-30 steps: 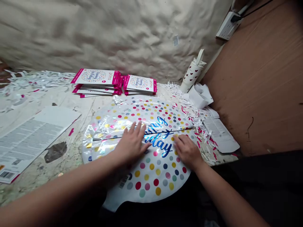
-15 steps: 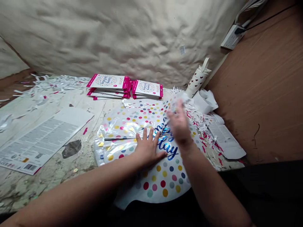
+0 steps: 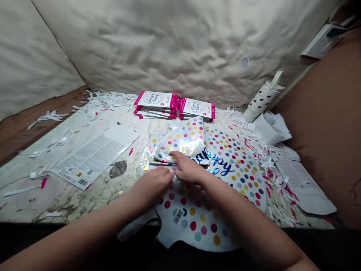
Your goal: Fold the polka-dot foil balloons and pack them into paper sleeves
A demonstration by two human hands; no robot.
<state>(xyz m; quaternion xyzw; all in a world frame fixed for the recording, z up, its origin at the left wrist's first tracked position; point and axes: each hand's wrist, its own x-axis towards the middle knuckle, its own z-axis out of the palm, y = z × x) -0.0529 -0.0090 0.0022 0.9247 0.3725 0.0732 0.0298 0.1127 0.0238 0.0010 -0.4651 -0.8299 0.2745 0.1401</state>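
Note:
A deflated foil balloon (image 3: 187, 139), white with coloured dots and blue lettering, is partly folded over. It rests on more flat dotted foil balloon (image 3: 239, 150) spread over the table. My right hand (image 3: 187, 168) grips its lower folded edge, index finger lying on the foil. Beside it on the left, my left hand (image 3: 158, 180) is closed at the same edge, its knuckles upward and its fingertips hidden. A barcode label (image 3: 178, 216) shows on the foil nearest me.
Two stacks of pink-edged packets (image 3: 158, 101) stand at the back. A printed card sheet (image 3: 94, 156) lies left. Paper shreds (image 3: 109, 101) litter both sides. A heart-patterned tumbler (image 3: 261, 99) and white paper (image 3: 272, 128) are at right, below a power strip (image 3: 321, 41).
My right hand has come left and toward me, folding the balloon's upper part over. The left hand, previously spread flat on the foil, is now closed at the fold. The view has turned left.

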